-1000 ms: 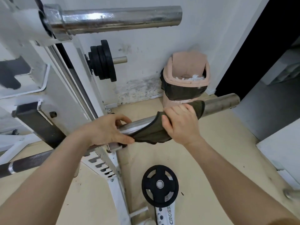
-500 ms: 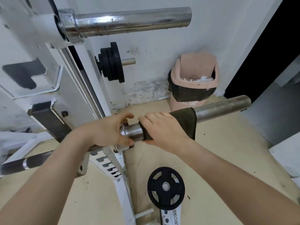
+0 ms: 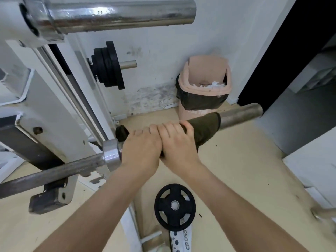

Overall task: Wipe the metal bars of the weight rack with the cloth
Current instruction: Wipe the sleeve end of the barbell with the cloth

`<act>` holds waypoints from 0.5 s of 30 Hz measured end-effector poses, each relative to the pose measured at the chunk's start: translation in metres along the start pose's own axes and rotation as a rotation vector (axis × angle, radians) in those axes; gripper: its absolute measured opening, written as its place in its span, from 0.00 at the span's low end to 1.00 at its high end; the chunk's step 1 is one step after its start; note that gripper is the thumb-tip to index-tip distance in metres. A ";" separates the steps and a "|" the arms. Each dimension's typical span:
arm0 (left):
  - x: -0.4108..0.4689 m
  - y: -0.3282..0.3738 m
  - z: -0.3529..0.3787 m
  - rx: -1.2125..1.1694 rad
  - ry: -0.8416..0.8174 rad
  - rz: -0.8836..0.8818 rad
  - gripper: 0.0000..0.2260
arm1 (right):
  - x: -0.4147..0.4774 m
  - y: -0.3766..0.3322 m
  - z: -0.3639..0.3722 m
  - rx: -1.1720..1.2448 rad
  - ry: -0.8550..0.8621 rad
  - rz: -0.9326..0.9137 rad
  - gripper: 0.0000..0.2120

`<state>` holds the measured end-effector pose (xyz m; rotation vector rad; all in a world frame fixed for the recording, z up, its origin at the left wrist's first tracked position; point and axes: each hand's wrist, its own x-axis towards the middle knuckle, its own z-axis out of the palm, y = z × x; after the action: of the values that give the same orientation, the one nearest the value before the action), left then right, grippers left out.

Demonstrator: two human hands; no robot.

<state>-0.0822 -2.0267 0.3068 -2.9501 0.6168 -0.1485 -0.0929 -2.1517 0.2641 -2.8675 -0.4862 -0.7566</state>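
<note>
Dark green cloth [image 3: 205,127] wrapped around barbell sleeve [image 3: 240,114], covering stretch from just right of collar [image 3: 111,154] out toward sleeve's bare end. Left hand [image 3: 141,148] and right hand [image 3: 177,142] side by side, touching, right of collar, each grip closed over cloth and sleeve. Thin bar shaft [image 3: 51,174] left of collar. Upper chrome bar [image 3: 118,14] above collar. Bin [image 3: 204,90] behind sleeve, floor plate [image 3: 174,207] below sleeve.

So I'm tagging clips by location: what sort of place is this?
Probably a small home gym: a white rack holding steel bars, with black weight plates on a peg.
</note>
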 end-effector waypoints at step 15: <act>0.027 -0.013 -0.012 -0.180 -0.298 -0.031 0.13 | -0.022 0.195 -0.029 -0.109 -0.018 0.459 0.34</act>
<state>-0.0535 -2.0271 0.3221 -3.0624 0.5679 0.3562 -0.0572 -2.3468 0.2686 -2.9118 0.2181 -0.6888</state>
